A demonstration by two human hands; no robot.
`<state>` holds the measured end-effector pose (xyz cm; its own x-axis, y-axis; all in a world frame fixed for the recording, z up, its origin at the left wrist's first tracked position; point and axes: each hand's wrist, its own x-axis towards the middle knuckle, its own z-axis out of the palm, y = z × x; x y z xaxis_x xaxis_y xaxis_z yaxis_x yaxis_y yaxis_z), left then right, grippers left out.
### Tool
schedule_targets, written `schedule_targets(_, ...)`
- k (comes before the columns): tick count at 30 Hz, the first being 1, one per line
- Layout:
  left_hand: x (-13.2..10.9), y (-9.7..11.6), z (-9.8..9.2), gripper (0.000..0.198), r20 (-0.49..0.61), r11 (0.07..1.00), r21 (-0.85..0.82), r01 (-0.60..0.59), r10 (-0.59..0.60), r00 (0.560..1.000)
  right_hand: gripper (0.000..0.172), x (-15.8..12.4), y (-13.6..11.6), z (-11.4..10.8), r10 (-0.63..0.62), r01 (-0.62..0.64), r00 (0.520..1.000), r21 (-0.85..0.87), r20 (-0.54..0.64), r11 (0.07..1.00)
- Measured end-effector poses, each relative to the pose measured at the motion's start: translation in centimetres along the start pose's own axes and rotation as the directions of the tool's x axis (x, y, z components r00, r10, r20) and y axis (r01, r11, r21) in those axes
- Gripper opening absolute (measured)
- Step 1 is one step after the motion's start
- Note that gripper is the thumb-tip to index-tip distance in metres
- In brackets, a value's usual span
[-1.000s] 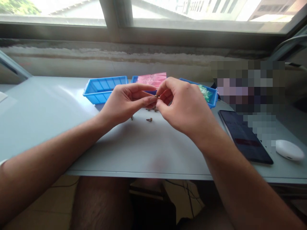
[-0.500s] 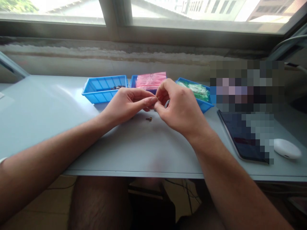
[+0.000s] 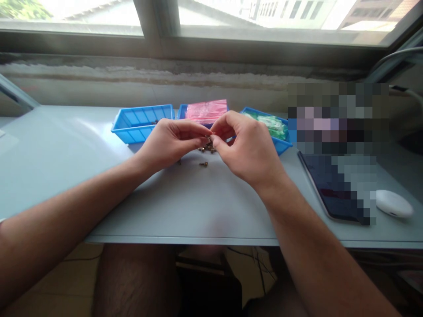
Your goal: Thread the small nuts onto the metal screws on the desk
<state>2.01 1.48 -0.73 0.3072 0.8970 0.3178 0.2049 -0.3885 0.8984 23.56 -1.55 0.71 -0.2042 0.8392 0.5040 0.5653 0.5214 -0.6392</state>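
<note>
My left hand point(image 3: 170, 141) and my right hand point(image 3: 247, 143) meet over the table with fingertips pinched together. Between them is a small brass-coloured screw point(image 3: 209, 137), mostly hidden by the fingers. Under the fingertips lies a little pile of similar brass screws point(image 3: 207, 149), partly covered by the hands. One loose screw point(image 3: 204, 164) rests on its side nearer to me. Another small piece point(image 3: 179, 162) shows just below my left hand, too small to make out.
Behind the hands stand a blue bin point(image 3: 142, 132) with dark small parts, a bin with pink bags point(image 3: 206, 111), and a bin with green-and-clear bags point(image 3: 272, 126). To the right lie a phone point(image 3: 330, 193) and a white rounded case point(image 3: 394, 204). The table's front edge is close.
Both hands have shifted slightly and the fingertips are a little higher and further left. More of the screw pile shows beneath them. The loose screw stays on the table.
</note>
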Motion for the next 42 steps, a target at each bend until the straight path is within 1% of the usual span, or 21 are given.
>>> schedule_targets(5,0.0,0.0,0.0,0.019,-0.006,0.999,0.033,-0.039,0.039,0.999,0.018,0.3,0.1,-0.3,-0.001,0.001,1.0,-0.005,0.0,1.0)
schedule_targets(11,0.1,-0.4,0.0,0.031,0.025,0.999,-0.028,0.021,-0.02,0.999,0.022,0.6,0.4,-0.2,-0.029,0.028,0.999,-0.051,-0.023,0.998)
schedule_targets(16,0.2,-0.1,0.0,0.031,0.056,0.999,-0.024,0.021,-0.019,0.998,0.025,0.6,0.4,-0.1,-0.064,0.061,0.998,-0.108,-0.025,0.992)
schedule_targets(19,0.1,0.3,0.0,0.032,0.055,1.0,0.006,0.022,-0.022,0.998,0.027,0.6,0.2,-0.2,-0.081,0.08,0.997,-0.133,-0.006,0.988)
schedule_targets(21,0.1,0.5,0.0,0.033,0.05,0.999,0.034,0.031,-0.033,0.998,0.026,0.5,0.1,-0.1,-0.072,0.073,0.997,-0.131,0.013,0.989)
schedule_targets(27,0.0,0.5,0.0,0.039,0.021,0.995,0.085,0.06,-0.062,0.998,0.024,0.4,0.0,0.3,-0.057,0.058,0.998,-0.153,0.009,0.987)
schedule_targets(30,0.0,0.6,0.0,0.045,0.025,0.995,0.084,0.058,-0.06,0.998,0.025,0.4,-0.2,0.4,-0.043,0.044,0.999,-0.14,0.014,0.989)
schedule_targets(32,0.0,0.8,0.0,0.049,0.034,0.996,0.079,0.049,-0.052,0.998,0.026,0.3,-0.3,0.4,-0.056,0.057,0.998,-0.128,0.01,0.99)
schedule_targets(36,-0.1,1.4,0.0,0.053,0.052,0.994,0.101,0.033,-0.038,0.998,0.021,0.3,-0.5,0.2,-0.071,0.069,0.997,-0.111,-0.01,0.991)
schedule_targets(39,0.0,1.4,-0.1,0.05,0.053,0.993,0.111,0.029,-0.035,0.998,0.023,0.4,-0.4,0.2,-0.073,0.067,0.996,-0.127,-0.043,0.99)
schedule_targets(42,0.0,0.9,-0.1,0.041,0.043,0.995,0.095,0.031,-0.035,0.998,0.023,0.4,-0.1,0.3,-0.082,0.081,0.997,-0.127,-0.01,0.989)
